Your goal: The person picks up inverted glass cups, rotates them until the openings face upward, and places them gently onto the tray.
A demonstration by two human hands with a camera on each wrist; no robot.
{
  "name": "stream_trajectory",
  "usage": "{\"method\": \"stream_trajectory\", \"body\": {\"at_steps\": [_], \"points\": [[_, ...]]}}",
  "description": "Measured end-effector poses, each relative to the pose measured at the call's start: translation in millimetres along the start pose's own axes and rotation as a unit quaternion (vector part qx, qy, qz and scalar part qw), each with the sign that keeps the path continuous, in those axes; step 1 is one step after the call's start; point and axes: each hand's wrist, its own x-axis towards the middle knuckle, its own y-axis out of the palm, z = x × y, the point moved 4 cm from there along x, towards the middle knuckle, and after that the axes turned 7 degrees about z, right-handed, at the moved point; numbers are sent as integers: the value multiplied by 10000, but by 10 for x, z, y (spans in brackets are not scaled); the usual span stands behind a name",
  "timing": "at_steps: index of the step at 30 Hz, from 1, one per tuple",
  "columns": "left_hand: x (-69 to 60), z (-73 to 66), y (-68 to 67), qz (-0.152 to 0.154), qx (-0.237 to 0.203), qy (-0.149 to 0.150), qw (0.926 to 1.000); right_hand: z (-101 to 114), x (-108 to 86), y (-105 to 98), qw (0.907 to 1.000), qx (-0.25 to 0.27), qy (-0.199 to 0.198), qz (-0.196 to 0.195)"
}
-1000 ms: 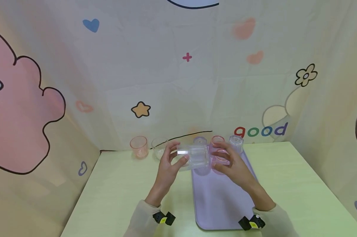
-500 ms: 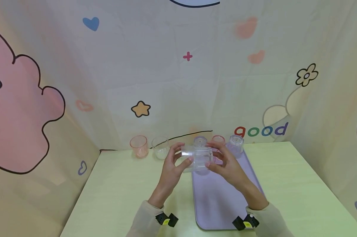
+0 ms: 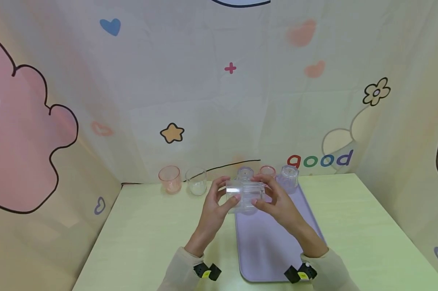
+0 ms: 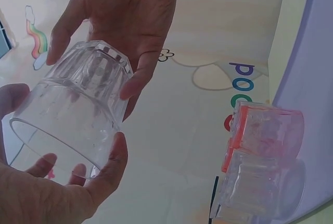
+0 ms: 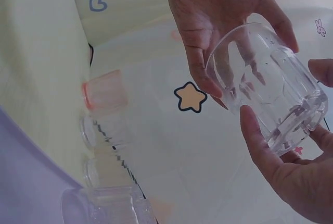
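A clear drinking glass [image 3: 243,195] is held on its side in the air above the back of the tray, its mouth facing left in the head view. My left hand [image 3: 214,210] grips it near the rim with thumb and fingers. At the base end, my right hand [image 3: 283,204] holds it too, the thumb against its near side. The left wrist view shows the same glass [image 4: 67,107] tilted between both hands, and the right wrist view shows its see-through wall [image 5: 268,86]. Part of the glass is covered by fingers.
A purple tray [image 3: 270,250] lies on the pale green table [image 3: 142,238]. At its back stand upside-down glasses: a purplish one [image 3: 245,173], a pink-rimmed one [image 3: 267,170] and another purplish one [image 3: 290,176]. Left of the tray, a pink glass [image 3: 170,180] and a clear glass [image 3: 197,184] stand mouth up.
My right hand has come left from beside the pink glasses on the tray and taken hold of the clear glass's base end. My left hand has carried that glass slightly to the right.
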Motion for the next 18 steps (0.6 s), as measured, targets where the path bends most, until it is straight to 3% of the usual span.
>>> {"method": "stream_trajectory", "body": {"at_steps": [11,18], "points": [[-13,4,8,81,-13,7,10000,-10,-12,5,10000,-37,77,-34],[-9,-5,-11,292,100,81,9995,17,-22,-7,9999,-92,103,-88]]}}
